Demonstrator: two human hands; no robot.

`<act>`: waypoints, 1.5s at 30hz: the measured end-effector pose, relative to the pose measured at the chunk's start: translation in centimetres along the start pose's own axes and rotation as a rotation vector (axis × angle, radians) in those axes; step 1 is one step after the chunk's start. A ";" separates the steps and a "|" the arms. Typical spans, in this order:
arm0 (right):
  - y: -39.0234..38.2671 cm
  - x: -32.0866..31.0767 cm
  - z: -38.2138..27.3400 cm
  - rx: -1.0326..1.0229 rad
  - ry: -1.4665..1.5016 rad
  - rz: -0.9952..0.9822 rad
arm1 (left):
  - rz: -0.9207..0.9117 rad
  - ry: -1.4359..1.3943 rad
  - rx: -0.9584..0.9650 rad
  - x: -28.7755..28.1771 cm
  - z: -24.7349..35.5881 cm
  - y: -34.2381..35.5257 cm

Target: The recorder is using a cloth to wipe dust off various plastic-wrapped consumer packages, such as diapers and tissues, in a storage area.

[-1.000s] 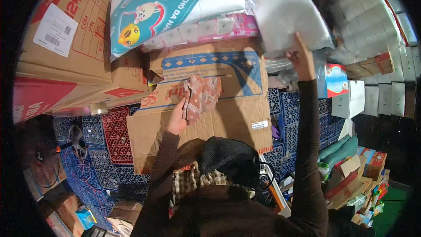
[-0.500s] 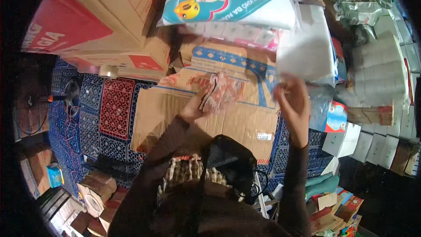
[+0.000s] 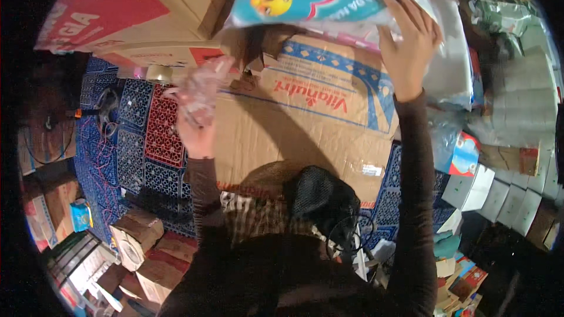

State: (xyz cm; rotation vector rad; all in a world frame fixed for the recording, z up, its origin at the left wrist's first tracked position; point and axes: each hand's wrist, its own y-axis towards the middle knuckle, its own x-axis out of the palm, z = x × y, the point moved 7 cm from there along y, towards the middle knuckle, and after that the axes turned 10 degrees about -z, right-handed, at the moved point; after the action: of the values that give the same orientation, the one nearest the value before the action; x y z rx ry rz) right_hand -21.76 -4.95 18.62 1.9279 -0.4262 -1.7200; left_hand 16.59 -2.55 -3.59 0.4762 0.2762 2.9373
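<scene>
Head view: left hand point(image 3: 197, 136) grips pinkish cloth point(image 3: 202, 91), likely limp, light; splayed right hand point(image 3: 408, 46) over teal-white package point(image 3: 322, 1), probably soft, slick, best held under both ends.

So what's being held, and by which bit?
The left hand holds a crumpled pink cloth by its lower end; the right hand is at the teal-and-white package, any grip unclear.

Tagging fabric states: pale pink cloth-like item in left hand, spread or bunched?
Bunched: the pale pink cloth-like item rises in an uneven clump from the left hand. Blur hides any folds.
</scene>
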 end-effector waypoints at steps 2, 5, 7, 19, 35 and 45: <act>-4.1 -1.4 -1.0 0.093 0.059 -0.053 | -0.401 -1.087 0.045 0.3 2.3 1.6; -10.9 -1.0 -2.7 0.140 -0.035 -0.043 | 0.599 0.157 0.045 -5.2 5.1 -0.2; -14.8 -0.1 -3.8 0.073 -0.039 -0.102 | 0.609 -0.411 0.008 -3.3 5.5 0.1; -17.8 1.1 -0.3 0.281 0.577 -0.315 | -0.526 -1.025 -0.400 14.6 8.1 1.5; -15.7 5.3 -6.1 -0.064 0.732 -0.594 | -0.805 1.296 -0.047 24.2 -2.0 -1.9; -14.8 10.6 -0.6 0.201 0.362 -0.318 | -0.709 1.067 0.156 30.0 -3.9 5.3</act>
State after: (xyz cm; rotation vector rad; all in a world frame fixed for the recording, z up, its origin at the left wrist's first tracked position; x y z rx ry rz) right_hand -21.15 1.42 1.55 2.5043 -0.1673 -1.5038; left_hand -13.49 -2.93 2.76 -1.0087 0.6163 2.1731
